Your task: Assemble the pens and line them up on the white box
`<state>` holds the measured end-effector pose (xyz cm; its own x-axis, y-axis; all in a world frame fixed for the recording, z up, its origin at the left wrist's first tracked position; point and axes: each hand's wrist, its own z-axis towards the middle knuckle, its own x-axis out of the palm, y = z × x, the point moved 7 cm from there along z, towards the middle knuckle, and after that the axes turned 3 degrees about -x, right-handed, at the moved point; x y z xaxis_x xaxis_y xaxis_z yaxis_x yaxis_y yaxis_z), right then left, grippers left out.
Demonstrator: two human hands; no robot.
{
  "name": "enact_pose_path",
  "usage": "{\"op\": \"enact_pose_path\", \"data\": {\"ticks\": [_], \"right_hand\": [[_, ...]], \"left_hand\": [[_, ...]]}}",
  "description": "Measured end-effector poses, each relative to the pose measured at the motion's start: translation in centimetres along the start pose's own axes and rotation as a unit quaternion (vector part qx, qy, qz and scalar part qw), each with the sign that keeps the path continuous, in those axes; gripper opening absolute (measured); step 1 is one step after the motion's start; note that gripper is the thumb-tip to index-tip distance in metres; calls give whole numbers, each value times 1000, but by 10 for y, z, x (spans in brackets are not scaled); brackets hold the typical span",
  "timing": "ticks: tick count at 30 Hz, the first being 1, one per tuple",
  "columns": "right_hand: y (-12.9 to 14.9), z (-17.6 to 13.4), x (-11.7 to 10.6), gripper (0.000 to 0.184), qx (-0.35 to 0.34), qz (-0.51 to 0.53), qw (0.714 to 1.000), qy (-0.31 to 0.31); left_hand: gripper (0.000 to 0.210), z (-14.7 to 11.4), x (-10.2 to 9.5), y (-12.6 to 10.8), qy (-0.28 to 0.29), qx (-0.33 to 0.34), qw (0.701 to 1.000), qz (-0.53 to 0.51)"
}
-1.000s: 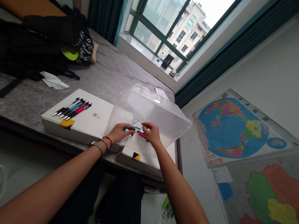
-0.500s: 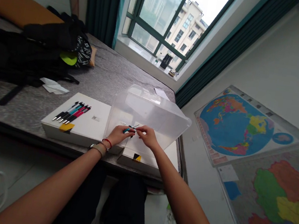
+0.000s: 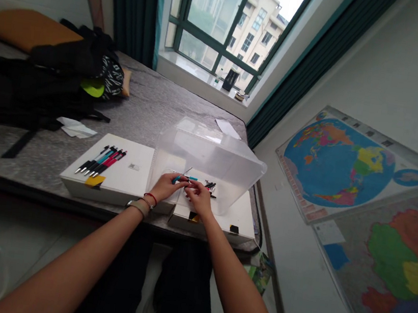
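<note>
Right hand [image 3: 199,196] has shifted toward the front edge of the right box [image 3: 243,212] since the previous frame; dark parts [image 3: 211,185] now show beyond its knuckles. Left hand [image 3: 165,186] remains in nearly the same position.

Left hand: fingers closed on a teal barrel [image 3: 177,178], located at the open front of the clear bin [image 3: 227,159]. A thin rod [image 3: 189,170] projects obliquely upward beside the barrel. Right hand: fingers curled, tips meeting those of the left; whether it grips a part cannot be told at this size. Teal parts [image 3: 192,178] lie just beyond the fingertips.

Left box [image 3: 141,157] adjoins the bin. Assembled pens [image 3: 102,162] lie side by side near its left edge, tips toward the front edge. Yellow tape [image 3: 95,181] crosses that front edge. Both boxes rest along the front edge of the gray bed [image 3: 150,100]; a paper sheet [image 3: 228,129] lies near the far right corner.
</note>
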<state>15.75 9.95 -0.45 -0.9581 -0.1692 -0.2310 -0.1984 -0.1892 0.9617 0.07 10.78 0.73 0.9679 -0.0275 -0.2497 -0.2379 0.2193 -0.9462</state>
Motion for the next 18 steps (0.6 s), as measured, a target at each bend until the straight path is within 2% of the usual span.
{"op": "enact_pose_path", "data": {"ticks": [5, 8, 11, 15, 18], "right_hand": [[-5, 3, -7, 34, 16, 63, 998, -15], [-8, 1, -25, 33, 35, 129, 987, -93], [-10, -6, -38, 38, 39, 221, 962, -158], [-9, -9, -40, 39, 40, 319, 934, -155], [-8, -9, -40, 33, 42, 373, 915, -146]], "left_hand": [[40, -1, 2, -7, 8, -3, 1000, 17], [54, -2, 3, -12, 10, -20, 1000, 19], [60, -2, 5, -13, 13, -50, 998, 43], [56, -4, 9, -19, -4, -38, 992, 124], [54, -9, 13, -26, -38, -11, 972, 233]]}}
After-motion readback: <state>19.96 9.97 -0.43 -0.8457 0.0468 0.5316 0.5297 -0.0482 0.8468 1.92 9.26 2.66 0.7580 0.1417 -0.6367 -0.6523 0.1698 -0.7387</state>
